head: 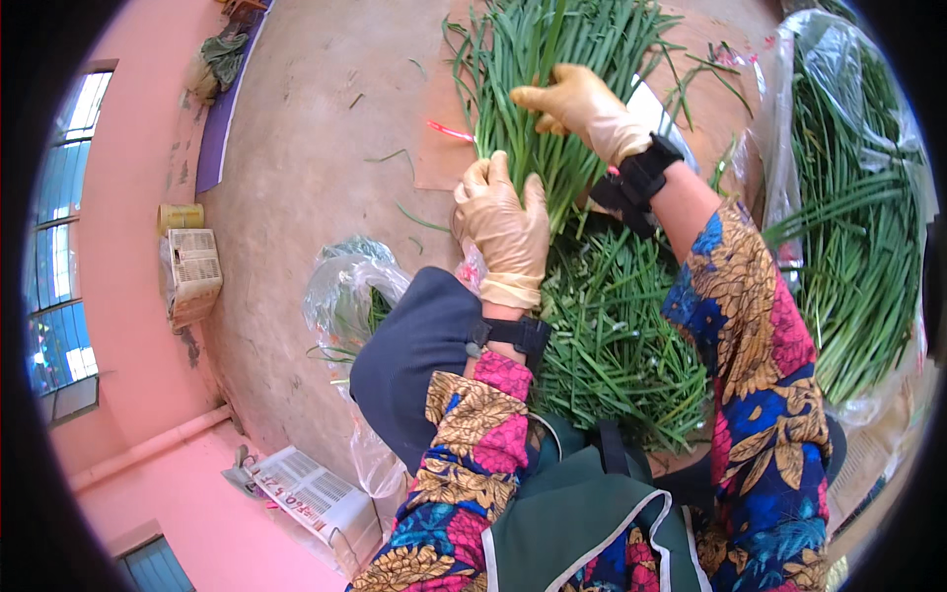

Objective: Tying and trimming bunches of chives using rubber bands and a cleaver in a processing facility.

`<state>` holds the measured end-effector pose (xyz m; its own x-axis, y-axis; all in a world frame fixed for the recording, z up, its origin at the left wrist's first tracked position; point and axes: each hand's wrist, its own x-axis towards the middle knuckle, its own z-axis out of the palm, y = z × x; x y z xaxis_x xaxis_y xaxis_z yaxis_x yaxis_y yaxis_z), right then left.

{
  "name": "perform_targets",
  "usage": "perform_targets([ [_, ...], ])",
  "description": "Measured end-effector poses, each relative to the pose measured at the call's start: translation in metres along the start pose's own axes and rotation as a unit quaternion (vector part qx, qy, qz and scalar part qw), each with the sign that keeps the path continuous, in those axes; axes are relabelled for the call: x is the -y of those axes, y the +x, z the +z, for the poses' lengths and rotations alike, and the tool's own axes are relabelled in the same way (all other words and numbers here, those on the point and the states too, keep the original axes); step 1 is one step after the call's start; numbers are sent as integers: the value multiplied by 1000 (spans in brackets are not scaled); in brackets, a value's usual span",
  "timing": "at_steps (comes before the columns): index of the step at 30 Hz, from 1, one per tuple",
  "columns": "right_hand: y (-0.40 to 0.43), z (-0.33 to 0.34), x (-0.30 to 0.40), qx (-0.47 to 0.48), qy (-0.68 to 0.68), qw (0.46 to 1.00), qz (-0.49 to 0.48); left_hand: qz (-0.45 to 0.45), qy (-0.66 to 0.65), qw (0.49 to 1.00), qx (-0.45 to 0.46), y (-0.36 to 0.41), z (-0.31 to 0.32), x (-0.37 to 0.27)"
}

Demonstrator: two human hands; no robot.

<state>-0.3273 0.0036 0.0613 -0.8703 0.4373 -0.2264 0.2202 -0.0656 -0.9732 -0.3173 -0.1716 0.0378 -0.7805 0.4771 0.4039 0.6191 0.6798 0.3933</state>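
Note:
A large bundle of long green leafy stalks (592,37), perhaps garlic chives, lies before me on a brown board (436,159). My left hand (507,222), in a thin cream glove, rests at the bundle's lower left edge; its fingers are partly hidden among the stalks, and its grip cannot be made out. Gloved alike, my right hand (581,111) lies over the middle of the bundle, thumb and fingers around some leaves. A red tie (450,132) sticks out left of the stalks. Beneath my wrists is a heap of loose green leaves and scraps (621,333).
Clear plastic (780,148) wraps more green stalks (858,296) on the right. A clear bag (348,288) with some greens sits left of my knee. White crates (311,496), (194,270) stand by the pink wall (126,296). A white flat object (658,111) lies beside the bundle.

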Motion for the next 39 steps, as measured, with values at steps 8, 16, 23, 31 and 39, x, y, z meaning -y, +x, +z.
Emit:
perform_targets([
  [8, -16, -11, -57, -156, -62, 984, -65, -5, 53, 999, 3, -10, 24, 3],
  [16, -22, 30, -14, -113, -309, 930, -164, -31, 42, 998, 37, -18, 45, -6],
  [23, 9, 51, -11, -110, -458, 879, -78, -69, 35, 996, 33, -18, 46, -10],
  [31, -2, 49, -19, -110, -392, 911, -70, -82, 58, 993, 70, -23, 47, -3],
  [39, -66, -23, -88, -228, -50, 968, -98, -74, 14, 996, 40, -4, 31, 4],
])
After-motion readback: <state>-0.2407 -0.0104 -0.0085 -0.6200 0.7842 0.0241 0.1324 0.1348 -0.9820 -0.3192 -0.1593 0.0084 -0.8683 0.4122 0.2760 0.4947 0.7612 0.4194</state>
